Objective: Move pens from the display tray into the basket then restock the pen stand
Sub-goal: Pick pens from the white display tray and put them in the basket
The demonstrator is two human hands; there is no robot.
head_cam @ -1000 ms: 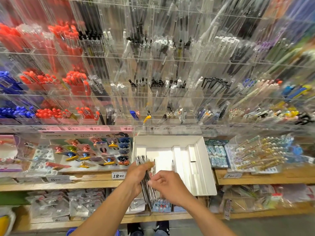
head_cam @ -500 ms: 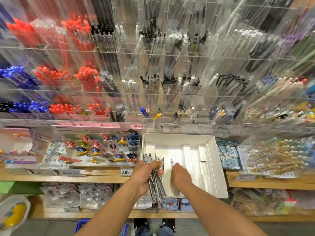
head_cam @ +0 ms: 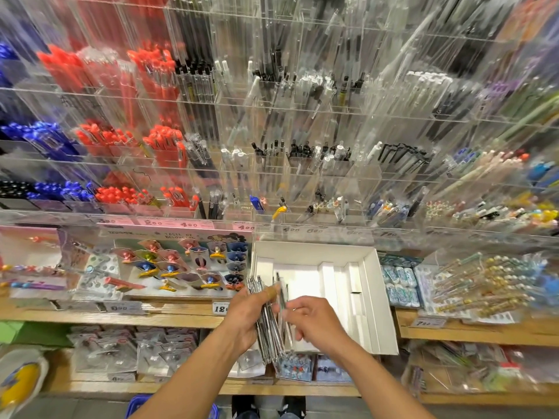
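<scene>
My left hand (head_cam: pixel 245 317) grips a bundle of several silver pens (head_cam: pixel 267 328), held upright in front of the white display tray (head_cam: pixel 370 300). My right hand (head_cam: pixel 314 320) is just right of the bundle and pinches one or two more silver pens (head_cam: pixel 282 293) against it. The tray's white compartments look nearly bare. A blue basket (head_cam: pixel 136 406) shows at the bottom edge, below my left forearm. The clear acrylic pen stand (head_cam: pixel 302 176) fills the wall above, with many slots of red, blue, black and clear pens.
A card of colourful clips (head_cam: pixel 181 264) lies left of the tray. Packaged erasers (head_cam: pixel 400 282) and gold-trimmed pens (head_cam: pixel 484 285) lie to its right. Wooden shelves (head_cam: pixel 151 317) hold price tags and packets below. My shoes (head_cam: pixel 290 408) show on the floor.
My right hand reached into the tray, then came back to the bundle with a pen. The camera drifted, so the shelf shifted rightward in view and the blue basket came into sight.
</scene>
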